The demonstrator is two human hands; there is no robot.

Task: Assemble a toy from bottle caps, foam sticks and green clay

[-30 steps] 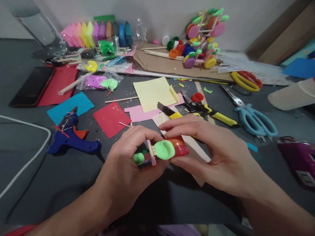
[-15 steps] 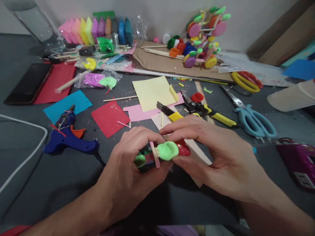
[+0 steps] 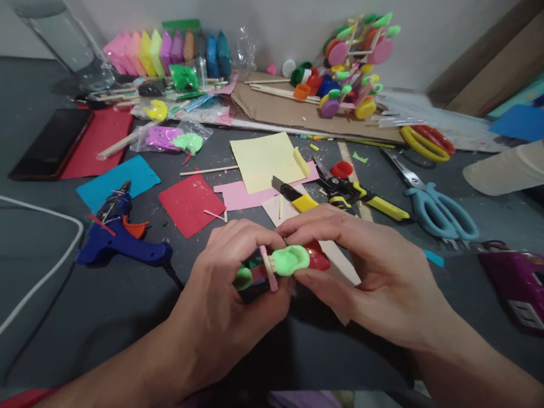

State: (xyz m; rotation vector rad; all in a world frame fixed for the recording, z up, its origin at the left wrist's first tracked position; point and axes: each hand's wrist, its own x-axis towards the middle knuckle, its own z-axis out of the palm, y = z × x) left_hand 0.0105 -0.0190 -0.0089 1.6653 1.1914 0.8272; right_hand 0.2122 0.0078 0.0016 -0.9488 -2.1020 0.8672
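Grasping the model's [image 3: 270,271] body, the left hand [image 3: 216,277] likely steadies it above the table [image 3: 352,362]; the right hand [image 3: 378,266] pinches its red end [image 3: 318,258], perhaps keeping the green piece [image 3: 291,259] uncovered; scissors [image 3: 442,211] lie farther right, handles nearer for easy reach

The left hand [image 3: 229,277] and right hand [image 3: 365,269] together hold a small model [image 3: 289,260] with green, pink and red parts. Relative to that model, the blue glue gun [image 3: 127,245] lies to the left, the yellow sheet [image 3: 267,161] beyond it, and the blue-handled scissors [image 3: 442,212] to the right.
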